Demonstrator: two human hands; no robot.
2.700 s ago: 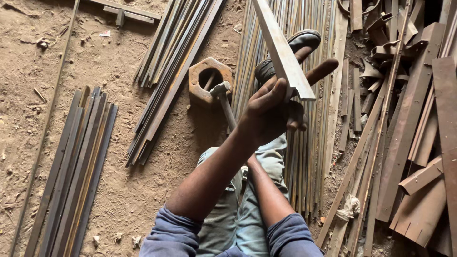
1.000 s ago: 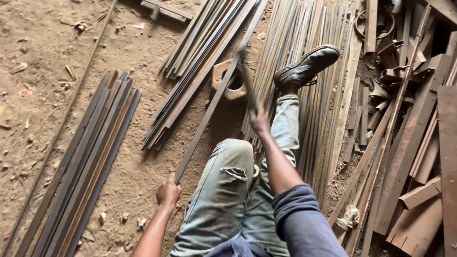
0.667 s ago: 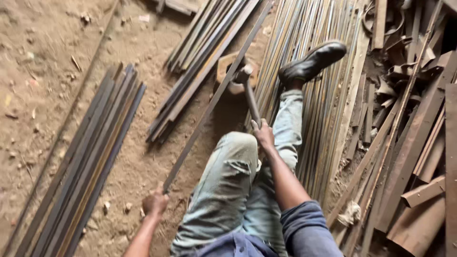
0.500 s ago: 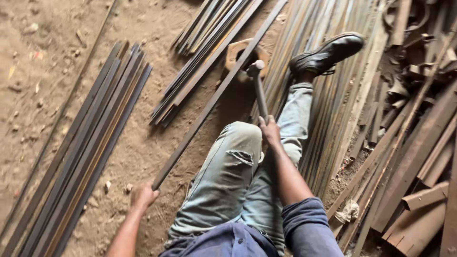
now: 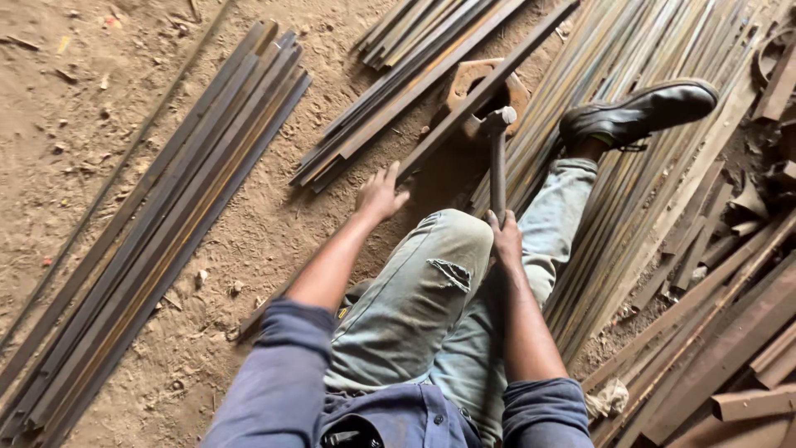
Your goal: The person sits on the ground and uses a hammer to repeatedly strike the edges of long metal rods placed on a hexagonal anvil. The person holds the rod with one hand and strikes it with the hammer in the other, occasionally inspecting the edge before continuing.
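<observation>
Rusty steel: the long bar (image 5: pixel 464 108) lies across the block (image 5: pixel 468 79), just ahead of the left hand (image 5: pixel 380 192), whose grip is open over it. The right hand (image 5: pixel 504 236) is closed around the hammer (image 5: pixel 497 158). Pinning the bar flat first would likely steady any blow.

Bundle of long metal strips (image 5: pixel 157 207) lying diagonally on the dirt floor (image 5: pixel 75 91) at left. Second smaller bundle (image 5: pixel 390 91) near top centre. Wide spread of thin rods (image 5: pixel 663 174) at right, black shoe (image 5: pixel 638 112) resting on them. Rusty scrap pieces (image 5: pixel 730 348) piled lower right, crumpled rag (image 5: pixel 609 398) beside them.
</observation>
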